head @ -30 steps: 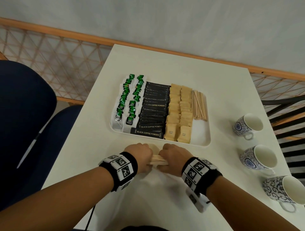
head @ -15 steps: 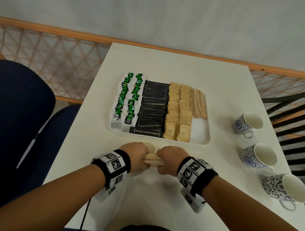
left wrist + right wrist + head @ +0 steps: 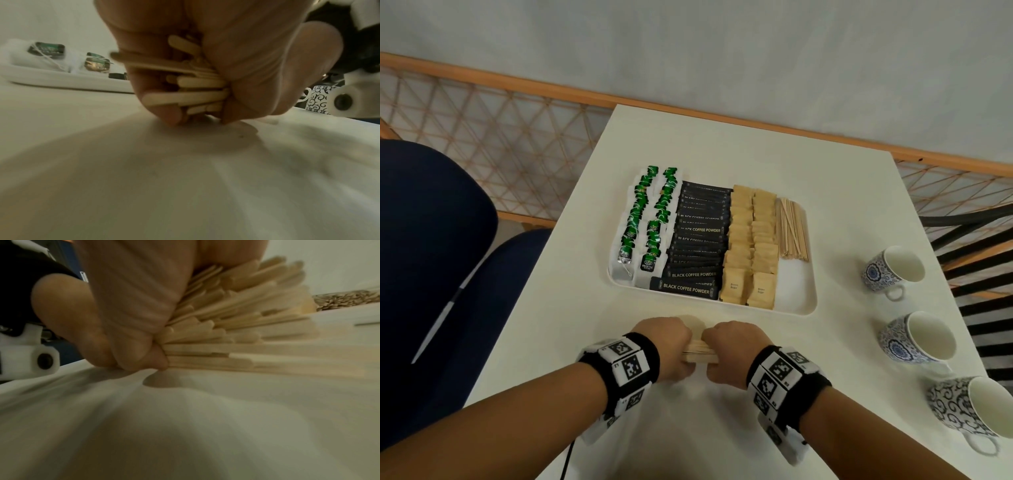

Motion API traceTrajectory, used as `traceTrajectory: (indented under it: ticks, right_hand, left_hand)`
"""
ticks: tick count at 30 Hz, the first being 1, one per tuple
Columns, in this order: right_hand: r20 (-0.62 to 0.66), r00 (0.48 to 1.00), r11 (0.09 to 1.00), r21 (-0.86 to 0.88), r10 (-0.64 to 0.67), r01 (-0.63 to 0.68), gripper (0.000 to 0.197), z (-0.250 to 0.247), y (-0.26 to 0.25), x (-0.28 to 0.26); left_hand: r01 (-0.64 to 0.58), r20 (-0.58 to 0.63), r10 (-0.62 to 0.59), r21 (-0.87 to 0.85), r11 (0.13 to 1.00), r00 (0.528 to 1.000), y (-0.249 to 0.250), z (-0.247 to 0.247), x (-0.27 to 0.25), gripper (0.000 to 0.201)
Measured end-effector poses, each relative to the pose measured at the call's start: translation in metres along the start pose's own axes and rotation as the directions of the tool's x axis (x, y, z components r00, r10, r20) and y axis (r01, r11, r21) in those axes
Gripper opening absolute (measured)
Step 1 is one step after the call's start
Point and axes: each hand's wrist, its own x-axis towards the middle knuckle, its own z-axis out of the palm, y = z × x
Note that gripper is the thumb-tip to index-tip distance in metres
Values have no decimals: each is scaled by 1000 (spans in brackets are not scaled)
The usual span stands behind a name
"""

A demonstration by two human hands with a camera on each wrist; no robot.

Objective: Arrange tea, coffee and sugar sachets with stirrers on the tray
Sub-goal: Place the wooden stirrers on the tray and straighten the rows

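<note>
A bundle of wooden stirrers [image 3: 699, 353] lies crosswise on the table just in front of the white tray [image 3: 799, 308]. My left hand [image 3: 666, 346] grips its left end and my right hand [image 3: 734, 349] grips its right end, fingers curled round the sticks [image 3: 191, 91] [image 3: 226, 324]. On the tray lie green tea bags [image 3: 643, 219], black coffee sachets [image 3: 698, 240], brown sugar sachets [image 3: 751, 243] and a pile of stirrers [image 3: 792, 229] at the right. The tray's front right corner is bare.
Three blue-patterned cups [image 3: 893, 274] [image 3: 917, 339] [image 3: 972, 407] stand in a row along the table's right edge. A dark blue chair [image 3: 431, 257] is at the left, and a wooden lattice rail [image 3: 500, 137] runs behind the table.
Both hands have stayed closed on the stirrer bundle and drawn closer together, so less of the bundle shows between them. The tray's contents are unchanged.
</note>
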Motion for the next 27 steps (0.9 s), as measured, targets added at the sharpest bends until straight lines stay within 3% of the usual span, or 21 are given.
traceTrajectory:
  ticks: [9,15,19,23,25,27]
  right_hand:
    - [-38,999,998,-68,-3,1,27,-2,-2,1]
    - [-46,999,1000,-6,26,-26,32,-2,-3,1]
    - [-43,997,996,71,57,-53,24,-7,-2,1]
    - [-129,982,963,251,135,-100,14,-22,9,-1]
    - [-212,966,927,371,147,-60,19,-25,14,-3]
    - [-264,946,848,530,190,-22,21,-28,16,-6]
  left_hand:
    - [2,-88,-8,-60,998,996,0,1,-2,31]
    - [7,-58,-7,-6,1000,998,4,-6,1,33]
    - [-28,-80,29,6,1000,996,4,-19,-2,30]
    - [-134,-199,88,-232,963,976,-3,-43,-8,26]
    - [-230,-317,105,-388,892,942,-4,-54,-13,38]
    - [-347,-445,119,-477,807,888,1,-67,-18,36]
